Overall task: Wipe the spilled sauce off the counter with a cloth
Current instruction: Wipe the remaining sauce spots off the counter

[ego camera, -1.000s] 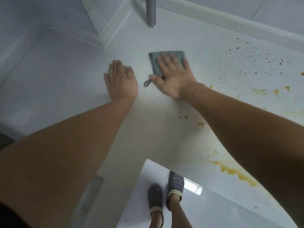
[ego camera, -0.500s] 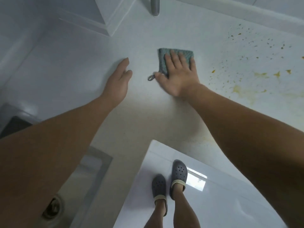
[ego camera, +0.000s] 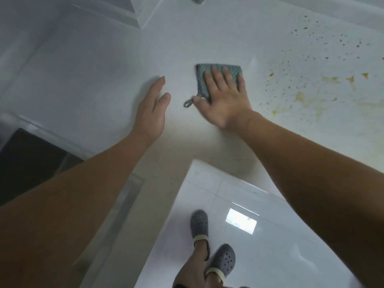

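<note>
Dim, flat, bluish light covers the pale counter (ego camera: 83, 75). A soft shadow lies beside the left hand (ego camera: 152, 109) fingertips, and the right hand (ego camera: 224, 96) fingers are slightly smeared. Far below the fingers a window glare (ego camera: 241, 221) shines on the floor (ego camera: 280, 242) — frame edges bow, the forearms swell.
</note>
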Tool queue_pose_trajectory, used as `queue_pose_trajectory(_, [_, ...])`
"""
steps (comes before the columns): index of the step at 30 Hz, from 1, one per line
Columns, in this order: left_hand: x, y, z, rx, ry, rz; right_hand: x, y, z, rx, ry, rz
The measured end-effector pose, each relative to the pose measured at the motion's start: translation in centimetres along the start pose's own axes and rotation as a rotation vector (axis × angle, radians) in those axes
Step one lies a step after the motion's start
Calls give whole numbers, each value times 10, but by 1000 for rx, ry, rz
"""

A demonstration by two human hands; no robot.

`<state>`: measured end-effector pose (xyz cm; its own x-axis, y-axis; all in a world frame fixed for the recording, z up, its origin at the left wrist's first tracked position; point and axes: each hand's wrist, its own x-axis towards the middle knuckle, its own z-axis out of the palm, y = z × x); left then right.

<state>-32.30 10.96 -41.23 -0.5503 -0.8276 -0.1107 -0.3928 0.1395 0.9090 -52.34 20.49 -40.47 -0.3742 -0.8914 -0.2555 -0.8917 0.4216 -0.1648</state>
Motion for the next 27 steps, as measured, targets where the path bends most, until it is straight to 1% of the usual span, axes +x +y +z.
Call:
queue_pose_trajectory(2, [-2, 1, 0, 66, -5, 12, -16, 15, 4, 26, 29, 106])
queue_pose_trajectory(4, [-2, 2, 2, 129, -1, 30, -45, 10, 15, 28, 43, 132])
queue_pose_trajectory(7, [-3, 8, 6, 233, -7, 36, -87, -22, 31, 2, -14, 18])
queue_pose_trajectory(9, [-2, 11, 7, 288, -13, 28, -92, -38, 38, -3, -35, -79])
queue_pose_trajectory(11, [-1, 11, 8, 369, -34, 58, -87, -34, 36, -7, -42, -146])
queue_pose_trajectory(12, [-1, 10, 10, 413, -49, 77, -87, -25, 36, -15, -21, -142])
queue_pose_trajectory(14, [0, 10, 11, 469, -67, 94, -93, -4, 35, 20, 40, -31])
queue_pose_trajectory(16, [-1, 12, 11, 493, -83, 86, -117, 12, 38, 74, 60, 114])
queue_pose_trajectory(17, [-1, 14, 10, 498, -90, 81, -132, 13, 42, 75, 64, 147])
queue_pose_trajectory(18, [-2, 15, 11, 502, -95, 80, -149, 10, 45, 64, 52, 151])
queue_pose_trajectory(20, [-1, 15, 16, 512, -89, 89, -169, 0, 49, 41, -2, 96])
queue_pose_trajectory(22, [0, 15, 20, 531, -64, 69, -163, -8, 47, 47, -57, 6])
queue_pose_trajectory(24, [2, 12, 23, 544, -33, 48, -138, -3, 39, 45, -60, -65])
queue_pose_trajectory(25, [4, 10, 24, 544, -22, 46, -124, 7, 35, 33, -44, -68])
queue_pose_trajectory(27, [5, 7, 25, 538, -3, 24, -104, 35, 26, 22, -4, 31])
